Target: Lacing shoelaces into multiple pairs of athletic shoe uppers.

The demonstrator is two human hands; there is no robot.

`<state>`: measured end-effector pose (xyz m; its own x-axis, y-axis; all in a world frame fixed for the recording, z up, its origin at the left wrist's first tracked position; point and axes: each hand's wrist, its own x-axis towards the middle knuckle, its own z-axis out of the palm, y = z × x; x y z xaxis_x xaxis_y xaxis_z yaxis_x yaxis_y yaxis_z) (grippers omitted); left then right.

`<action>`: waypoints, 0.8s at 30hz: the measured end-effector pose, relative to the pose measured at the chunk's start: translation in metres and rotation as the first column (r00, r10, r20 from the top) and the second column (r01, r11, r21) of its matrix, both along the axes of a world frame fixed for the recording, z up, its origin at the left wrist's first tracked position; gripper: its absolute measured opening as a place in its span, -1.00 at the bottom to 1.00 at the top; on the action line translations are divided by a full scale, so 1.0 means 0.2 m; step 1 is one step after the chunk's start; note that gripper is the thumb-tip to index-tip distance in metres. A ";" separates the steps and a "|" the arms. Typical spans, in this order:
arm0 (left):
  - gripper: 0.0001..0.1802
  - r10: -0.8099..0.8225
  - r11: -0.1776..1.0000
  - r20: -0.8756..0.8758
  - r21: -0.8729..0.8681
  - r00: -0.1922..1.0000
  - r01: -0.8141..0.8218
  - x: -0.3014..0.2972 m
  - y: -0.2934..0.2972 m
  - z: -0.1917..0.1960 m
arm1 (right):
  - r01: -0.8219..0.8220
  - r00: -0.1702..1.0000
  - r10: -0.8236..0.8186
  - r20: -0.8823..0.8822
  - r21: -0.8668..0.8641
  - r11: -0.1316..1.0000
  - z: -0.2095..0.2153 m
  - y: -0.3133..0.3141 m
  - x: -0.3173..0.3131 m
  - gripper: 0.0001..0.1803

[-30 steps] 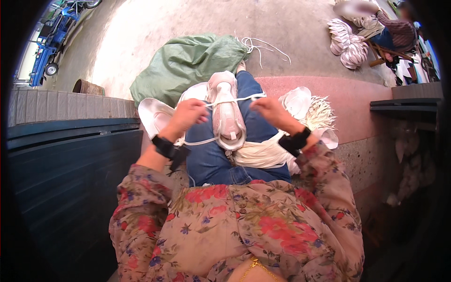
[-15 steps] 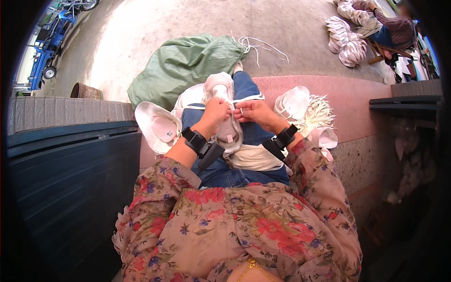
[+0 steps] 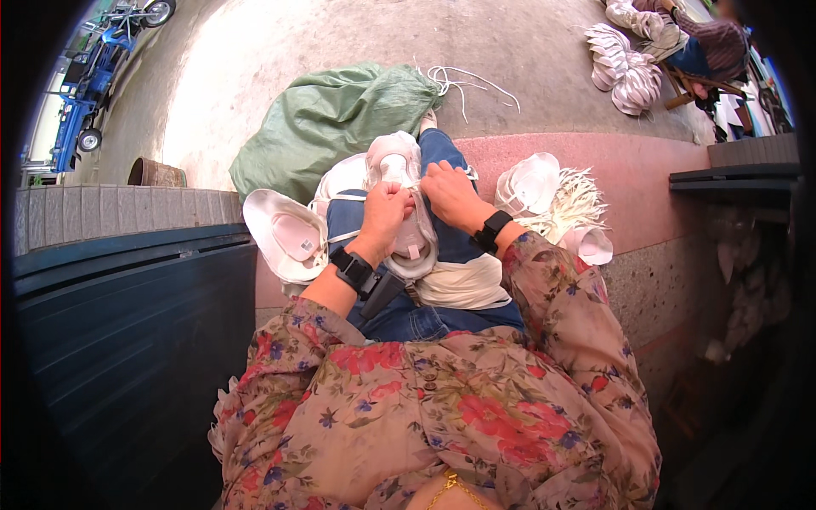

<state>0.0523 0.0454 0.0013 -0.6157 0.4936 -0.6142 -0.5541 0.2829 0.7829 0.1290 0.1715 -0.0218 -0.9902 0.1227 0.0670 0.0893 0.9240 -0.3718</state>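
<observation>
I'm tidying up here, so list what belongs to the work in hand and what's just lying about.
Likely part of the work:
pink-and-white shoe, at left hand and right hand
cream bundle
pale strands
white shoe at far left

Probably just lying about:
green sack
brown bucket
blue vehicle

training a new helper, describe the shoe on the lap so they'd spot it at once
Find the big green sack, then the blue jeans just below it in the picture. On the jeans lies a pale pinkish shoe, its toe toward the sack. Unlike the whitish shoes at either side, it has the left hand and right hand at its middle.
</observation>
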 end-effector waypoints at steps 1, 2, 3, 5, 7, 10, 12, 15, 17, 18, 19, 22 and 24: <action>-0.92 -0.005 1.000 0.005 0.001 1.000 0.005 0.00 0.00 0.01 | 0.000 1.000 0.000 0.000 0.000 1.000 -0.01 0.00 -0.01 -0.93; -0.92 -0.005 1.000 0.005 0.001 1.000 0.005 0.00 0.00 0.00 | 0.008 1.000 -0.008 0.005 0.014 1.000 -0.02 0.00 -0.02 -0.93; -0.93 -0.001 1.000 0.012 0.009 1.000 0.000 0.00 0.00 0.00 | 0.014 1.000 -0.014 0.011 0.030 0.999 -0.02 0.01 -0.03 -0.92; -0.93 0.003 1.000 0.020 0.019 1.000 -0.004 0.00 0.00 0.00 | -0.008 1.000 0.007 0.016 0.044 0.999 -0.02 0.02 -0.04 -0.91; -0.93 0.010 1.000 0.022 0.011 1.000 -0.010 0.00 0.00 0.01 | -0.031 0.999 0.030 0.021 0.057 0.998 0.00 0.02 -0.06 -0.91; -0.90 -0.019 1.000 -0.053 0.010 0.998 0.019 0.01 -0.01 -0.01 | -0.112 0.993 0.116 -0.019 0.152 0.982 0.04 -0.01 -0.09 -0.89; -0.88 -0.061 0.998 -0.148 -0.009 0.987 0.060 0.02 -0.03 -0.04 | -0.187 0.981 0.196 -0.012 0.243 0.952 0.07 -0.04 -0.11 -0.90; -0.85 -0.126 0.992 -0.236 -0.054 0.964 0.117 0.01 -0.03 -0.03 | -0.045 0.999 0.045 0.005 0.077 0.996 0.00 -0.02 -0.10 -0.90; -0.85 -0.149 0.988 -0.230 -0.077 0.962 0.135 -0.01 -0.03 0.02 | 0.044 0.999 -0.044 -0.012 0.007 0.999 -0.04 -0.01 -0.08 -0.89; -0.81 -0.141 0.988 -0.200 -0.089 0.970 0.125 -0.03 -0.04 0.07 | 0.129 0.991 -0.130 -0.024 -0.068 0.989 -0.04 -0.01 -0.07 -0.88; -0.75 -0.133 0.988 -0.169 -0.101 0.977 0.117 -0.05 -0.06 0.09 | 0.129 0.991 -0.131 -0.025 -0.067 0.989 -0.05 -0.01 -0.06 -0.88; -0.71 -0.233 0.967 -0.275 -0.166 0.933 0.192 -0.11 -0.12 0.04 | 0.001 0.999 -0.001 0.052 -0.001 1.000 -0.02 -0.05 -0.02 -0.82; -0.68 -0.326 0.938 -0.318 -0.229 0.890 0.262 -0.12 -0.15 -0.03 | -0.015 1.000 0.015 0.012 0.002 1.000 -0.01 -0.06 -0.02 -0.82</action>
<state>0.0292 0.0155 -0.0055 -0.6478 0.5896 -0.4823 -0.1275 0.5403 0.8317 0.1249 0.1591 -0.0237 -0.9926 0.1078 0.0554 0.0800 0.9261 -0.3688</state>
